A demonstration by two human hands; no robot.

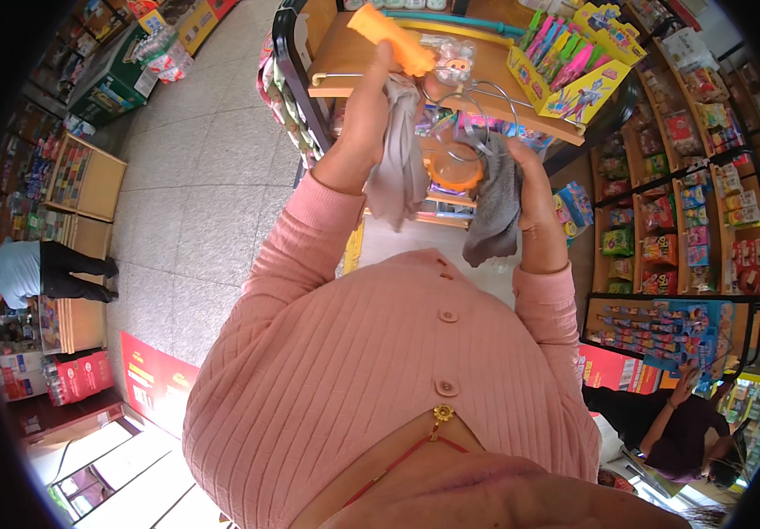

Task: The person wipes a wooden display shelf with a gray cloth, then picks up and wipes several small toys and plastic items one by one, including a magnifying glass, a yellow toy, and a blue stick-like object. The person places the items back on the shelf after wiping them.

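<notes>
My left hand (368,109) is at the shelf edge with an orange plastic piece (396,43) at its thumb and a light grey cloth (401,155) hanging from it. On the right, my right hand (537,182) holds a dark grey cloth (498,211) that hangs down. Thin metal rings (515,112) loop between the hands, near the right fingers; what they are fixed to is unclear. Between the cloths is a round, clear item with an orange rim (456,173). A small clear-packed toy (456,63) lies on the wooden shelf (347,56).
A yellow display box (568,86) of colourful toys stands at the shelf's right end. Packed snack shelves (661,218) line the right side. A person (56,271) bends at a cabinet on the left; another person (677,423) is at the lower right. Patterned fabric (287,99) hangs beside the rack.
</notes>
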